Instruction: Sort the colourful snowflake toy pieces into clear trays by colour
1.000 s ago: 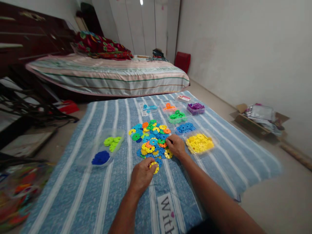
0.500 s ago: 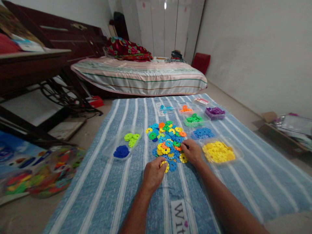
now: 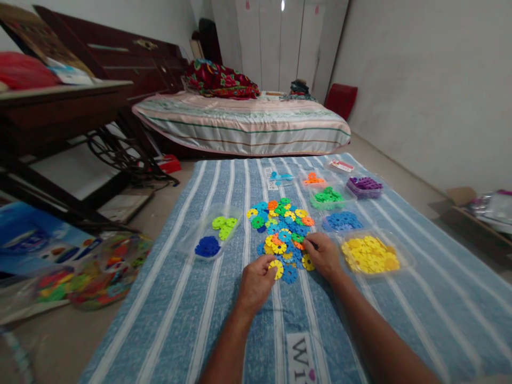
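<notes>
My left hand (image 3: 256, 282) pinches a yellow notched disc (image 3: 276, 270) between thumb and fingers, at the near edge of a mixed pile of plastic snowflake discs (image 3: 285, 234). A blue disc (image 3: 290, 274) lies just right of the yellow one. My right hand (image 3: 322, 255) is closed at the pile's right side, its fingertips against an orange disc (image 3: 299, 245) and beside a green one. Whatever those fingers grip, if anything, is hidden. Just right of this hand stands a clear tub of yellow discs (image 3: 370, 255).
Tubs of blue (image 3: 343, 220), green (image 3: 328, 196), orange (image 3: 314, 179) and purple discs (image 3: 365, 185) stand behind on the right. One tub at left holds lime discs (image 3: 224, 226) and dark blue discs (image 3: 207, 246). A striped cloth (image 3: 168, 314) covers the table; a bed (image 3: 244, 125) stands beyond.
The camera has turned slightly left, so the whole scene sits further right. Both hands stay at about the same places by the pile, the left still with the yellow disc.
</notes>
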Available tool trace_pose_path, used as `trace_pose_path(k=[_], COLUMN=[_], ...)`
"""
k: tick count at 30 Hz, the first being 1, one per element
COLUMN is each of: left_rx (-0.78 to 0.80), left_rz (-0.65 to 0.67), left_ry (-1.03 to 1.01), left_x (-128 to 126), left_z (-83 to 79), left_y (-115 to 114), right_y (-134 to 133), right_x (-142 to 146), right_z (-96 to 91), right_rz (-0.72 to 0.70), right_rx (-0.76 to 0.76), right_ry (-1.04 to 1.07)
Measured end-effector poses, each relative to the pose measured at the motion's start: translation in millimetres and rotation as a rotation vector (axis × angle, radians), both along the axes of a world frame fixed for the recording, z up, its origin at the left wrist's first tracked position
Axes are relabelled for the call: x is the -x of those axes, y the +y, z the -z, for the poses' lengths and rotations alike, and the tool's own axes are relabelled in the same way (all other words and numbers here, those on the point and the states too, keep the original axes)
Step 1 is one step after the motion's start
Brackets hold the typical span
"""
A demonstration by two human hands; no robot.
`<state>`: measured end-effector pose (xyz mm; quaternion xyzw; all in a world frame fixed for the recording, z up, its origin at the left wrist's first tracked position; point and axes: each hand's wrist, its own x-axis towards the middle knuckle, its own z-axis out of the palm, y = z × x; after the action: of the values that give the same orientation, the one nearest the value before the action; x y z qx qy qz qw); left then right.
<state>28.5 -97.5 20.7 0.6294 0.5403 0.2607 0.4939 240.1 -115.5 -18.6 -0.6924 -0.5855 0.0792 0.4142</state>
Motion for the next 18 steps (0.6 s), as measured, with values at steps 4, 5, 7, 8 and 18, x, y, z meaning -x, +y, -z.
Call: trace_pose_path(k=[4, 5, 7, 8, 18], left_rx=[0.034, 0.034, 0.034, 0.036, 0.039], left_rz=[-0.003, -0.007, -0.027, -0.04, -0.09], left_ry=[-0.036, -0.048, -0.07, -0.077, -0.126], left_x=[0.4, 0.4, -0.1, -0.4, -2.3], left_z=[0.2, 0.9, 2.5, 3.1, -5.6], left_y=[1.4, 1.7, 2.0, 2.2, 1.9], right_y=[-1.2, -1.6, -2.3, -2.7, -4.5], right_x=[1.7, 2.4, 4.2, 5.1, 6.5], right_z=[-0.5, -1.0, -2.2, -2.7, -1.3], right_rz=[-0.004, -0.003, 0.004, 0.008, 0.014], right_rx=[-0.003, -0.006, -0.017, -0.023, -0.088], right_ry=[0.027, 0.041, 0.071, 0.087, 0.242])
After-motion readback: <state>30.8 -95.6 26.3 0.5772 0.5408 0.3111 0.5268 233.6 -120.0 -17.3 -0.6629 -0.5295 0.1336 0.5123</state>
